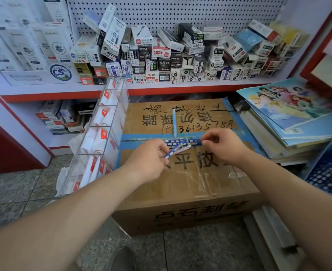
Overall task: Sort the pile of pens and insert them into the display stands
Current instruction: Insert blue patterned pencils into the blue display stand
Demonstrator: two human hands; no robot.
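Note:
Both my hands are over a sealed cardboard box (180, 184). My left hand (148, 159) grips a few pens (178, 148), blue with white dots and one pale pink, that fan out to the right. My right hand (222, 146) pinches the right end of a blue dotted pen (182, 142) lying level across the others. A single light blue pen (174, 123) lies alone on the box top, pointing away from me. A clear acrylic display stand (102, 137) with several compartments leans against the box's left side; its slots hold white pens with red labels.
A shelf (161, 88) behind the box carries a heap of small pen boxes under a pegboard. Stacked cartoon notebooks (290, 114) lie to the right, with a blue crate (331, 173) beside them. Grey tiled floor (24, 188) lies left and in front.

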